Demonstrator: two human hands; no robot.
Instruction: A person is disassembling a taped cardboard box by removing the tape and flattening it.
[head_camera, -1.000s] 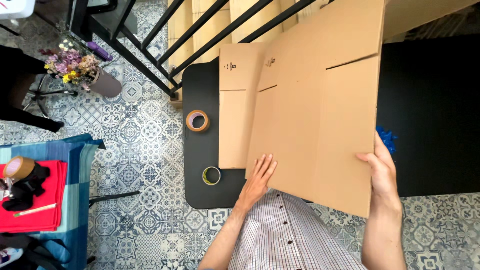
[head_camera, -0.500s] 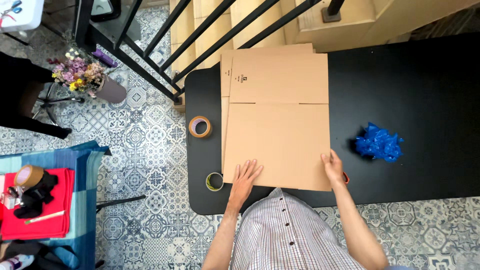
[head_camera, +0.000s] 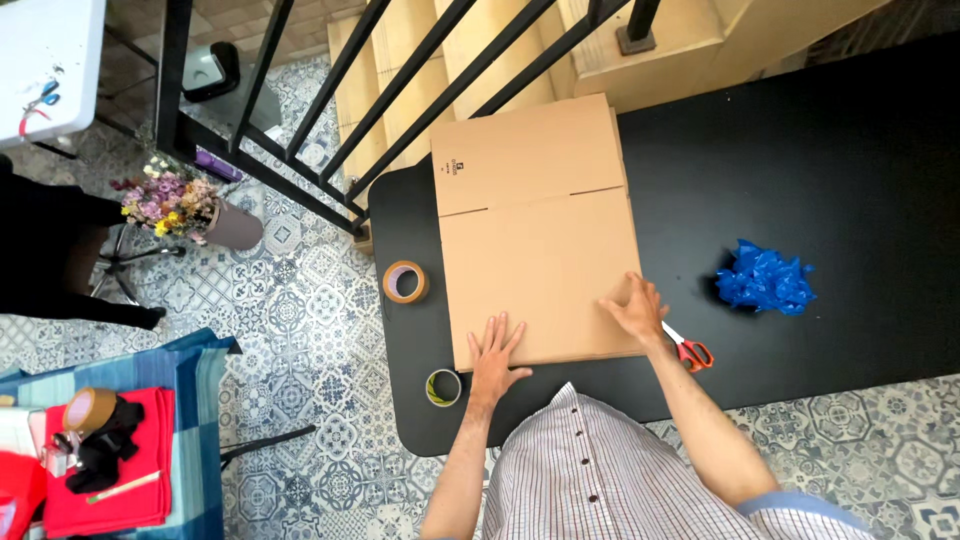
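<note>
A flattened brown cardboard box (head_camera: 535, 230) is lying at frame centre on the black table (head_camera: 820, 180); the left hand (head_camera: 497, 351) and right hand (head_camera: 637, 310) are pressing on it, fingers spread, grasping nothing. Red-handled scissors (head_camera: 688, 350) are peeking out partly hidden.

**Both palms down, fingers spread**

The left hand (head_camera: 497, 350) sits just below the centre of the frame, flat and palm down, fingers splayed and pointing toward the top of the picture. Its bare forearm runs straight down to the lower edge, left of the torso. The right hand (head_camera: 636, 312) lies slightly higher and to the right, also palm down, fingers spread and angled toward the upper left. Its forearm slants down to the lower right, ending in a rolled sleeve.
</note>
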